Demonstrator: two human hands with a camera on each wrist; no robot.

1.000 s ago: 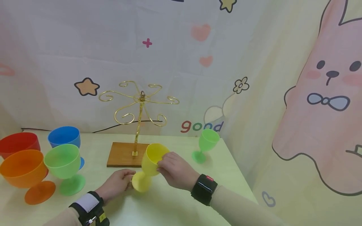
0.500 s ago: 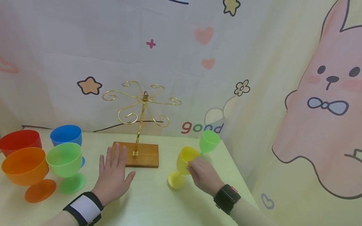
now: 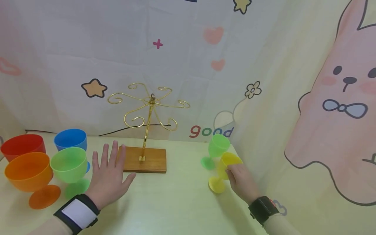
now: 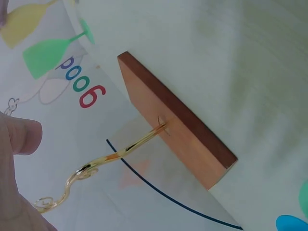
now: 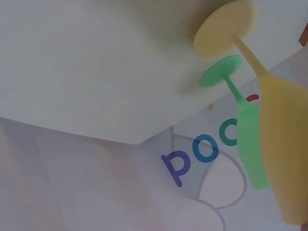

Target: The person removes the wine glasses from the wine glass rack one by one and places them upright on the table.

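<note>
My right hand (image 3: 242, 182) pinches a yellow plastic goblet (image 3: 224, 166) by its rim near the table's right edge. In the right wrist view the yellow goblet (image 5: 284, 139) stands upright to the table, its round foot close over the surface. Just behind it is a small green goblet (image 3: 218, 146). My left hand (image 3: 107, 181) is spread flat with straight fingers, holding nothing, in front of the wooden base (image 3: 149, 160) of a gold stand (image 3: 147, 130) with several curled arms. In the left wrist view the base (image 4: 168, 120) lies ahead of that hand.
At the left stand a red goblet (image 3: 22, 145), a blue goblet (image 3: 70, 138), an orange goblet (image 3: 27, 171) and a larger green goblet (image 3: 69, 164). A printed curtain (image 3: 182, 42) hangs behind the table (image 3: 176, 202). A pink rabbit print (image 3: 335, 130) is at the right.
My right hand has carried the yellow goblet rightward, from in front of the stand to beside the small green goblet. My left hand has left the goblet's foot, spread its fingers and moved left.
</note>
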